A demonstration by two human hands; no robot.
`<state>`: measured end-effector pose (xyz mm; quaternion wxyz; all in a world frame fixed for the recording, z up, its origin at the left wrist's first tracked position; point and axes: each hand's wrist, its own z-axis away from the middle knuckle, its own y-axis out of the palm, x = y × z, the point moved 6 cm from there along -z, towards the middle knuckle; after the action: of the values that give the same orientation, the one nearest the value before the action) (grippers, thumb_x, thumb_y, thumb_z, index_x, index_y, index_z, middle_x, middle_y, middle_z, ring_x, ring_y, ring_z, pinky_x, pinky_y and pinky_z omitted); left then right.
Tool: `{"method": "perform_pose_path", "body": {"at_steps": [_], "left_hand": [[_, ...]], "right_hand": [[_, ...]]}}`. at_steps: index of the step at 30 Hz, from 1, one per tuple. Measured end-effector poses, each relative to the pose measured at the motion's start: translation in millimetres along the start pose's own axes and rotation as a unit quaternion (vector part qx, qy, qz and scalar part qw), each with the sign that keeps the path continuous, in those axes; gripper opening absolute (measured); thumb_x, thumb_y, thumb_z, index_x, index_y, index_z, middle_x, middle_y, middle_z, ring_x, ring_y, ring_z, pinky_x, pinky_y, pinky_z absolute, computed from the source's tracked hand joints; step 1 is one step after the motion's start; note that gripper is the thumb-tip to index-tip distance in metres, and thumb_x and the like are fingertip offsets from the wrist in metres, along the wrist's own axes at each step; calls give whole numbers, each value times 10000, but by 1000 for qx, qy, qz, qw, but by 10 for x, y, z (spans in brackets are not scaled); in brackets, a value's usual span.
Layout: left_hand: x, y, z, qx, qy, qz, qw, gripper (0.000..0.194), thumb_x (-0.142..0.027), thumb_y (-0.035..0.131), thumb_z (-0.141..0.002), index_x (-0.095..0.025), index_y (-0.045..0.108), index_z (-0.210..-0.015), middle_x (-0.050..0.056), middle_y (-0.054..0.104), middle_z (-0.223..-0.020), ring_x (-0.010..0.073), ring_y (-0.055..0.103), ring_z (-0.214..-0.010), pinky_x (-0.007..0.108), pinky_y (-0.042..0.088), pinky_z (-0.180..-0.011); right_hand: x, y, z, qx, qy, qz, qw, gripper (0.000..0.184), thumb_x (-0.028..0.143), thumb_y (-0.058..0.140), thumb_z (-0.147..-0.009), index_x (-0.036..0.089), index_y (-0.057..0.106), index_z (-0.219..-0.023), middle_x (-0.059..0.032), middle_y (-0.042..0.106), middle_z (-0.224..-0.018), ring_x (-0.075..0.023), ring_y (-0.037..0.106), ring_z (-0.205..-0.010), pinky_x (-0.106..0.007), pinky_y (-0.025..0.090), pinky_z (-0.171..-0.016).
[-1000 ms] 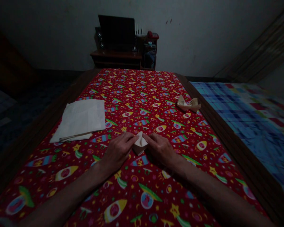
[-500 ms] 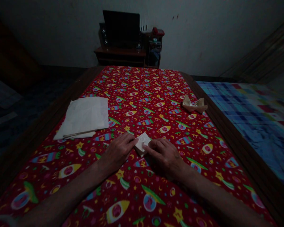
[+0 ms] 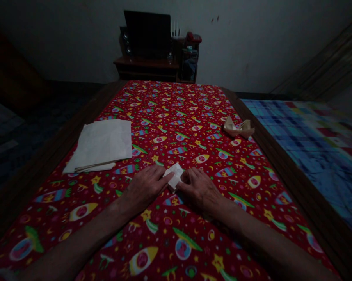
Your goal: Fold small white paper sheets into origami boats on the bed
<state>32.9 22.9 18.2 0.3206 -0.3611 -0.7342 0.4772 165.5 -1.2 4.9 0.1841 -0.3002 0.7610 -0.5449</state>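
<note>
We look for writing, but the light is so dim that we can't read any words or brand names. The red cloth (image 3: 164, 234) on the bench (image 3: 281, 171) has rockets, stars and little moons all over it.

We see the small folded paper (image 3: 175, 175) in the middle, low over the cloth, between two hands. The left hand (image 3: 146, 183) is closed on its left side, with the thumb lying on top. The right hand (image 3: 201, 187) is pinching its right side, thumb near the close corner and fingers curled in. The fingers cover its sides, so we can't see all the folds, or tell if its bottom touches the cloth.

Past the left hand, we see a pile of big pale sheets (image 3: 104, 140). On the far right, near the cloth's edge, sits a tan folded paper shape (image 3: 239, 128) with points sticking up.

Past the bench we see a black screen (image 3: 148, 34) on a brown stand (image 3: 146, 64), and a red thing (image 3: 193, 38) beside it, too dark to name. A blue checked cloth (image 3: 281, 125) lies to the right, cut off by the edge of our view.
</note>
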Motion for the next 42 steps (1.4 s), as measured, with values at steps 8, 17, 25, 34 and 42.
{"method": "perform_pose_path", "body": {"at_steps": [8,17,25,34,42], "left_hand": [[-19,8,-11,-13,8,31,999,214,-205,494,-899,-167,578,-1093,81,599,-958,220,552,-887,360,478,-753],[316,154,-23,-76,-149,326,930,101,-187,586,-844,-156,663,-786,32,618,-811,134,592,-752,234,478,-655],[438,262,-4,-37,-229,385,893,92,-195,651,-784,-181,686,-700,-5,615,-746,114,583,-683,215,446,-612],[341,173,-12,-41,-220,271,936,220,-267,506,-898,-162,546,-709,18,527,-767,156,517,-751,279,425,-663],[332,189,8,-33,-225,201,953,190,-272,510,-897,-163,516,-741,20,511,-790,170,488,-763,308,391,-684]], "right_hand": [[-141,3,88,-85,41,-85,992,182,202,497,-890,199,612,-1031,-44,554,-843,-150,446,-742,-272,349,-649],[-216,-51,27,-49,171,-187,966,166,224,496,-880,159,603,-771,-41,557,-748,-139,502,-675,-247,380,-596],[-262,-24,36,-42,190,-197,961,157,235,507,-886,170,594,-772,-26,560,-724,-134,508,-664,-240,374,-597],[-265,-20,7,-22,208,-82,974,237,283,449,-917,178,541,-725,-15,514,-692,-125,442,-604,-257,297,-562],[-255,10,-4,-22,189,-33,981,209,290,451,-914,186,521,-747,-11,522,-701,-132,433,-624,-265,278,-577]]}}
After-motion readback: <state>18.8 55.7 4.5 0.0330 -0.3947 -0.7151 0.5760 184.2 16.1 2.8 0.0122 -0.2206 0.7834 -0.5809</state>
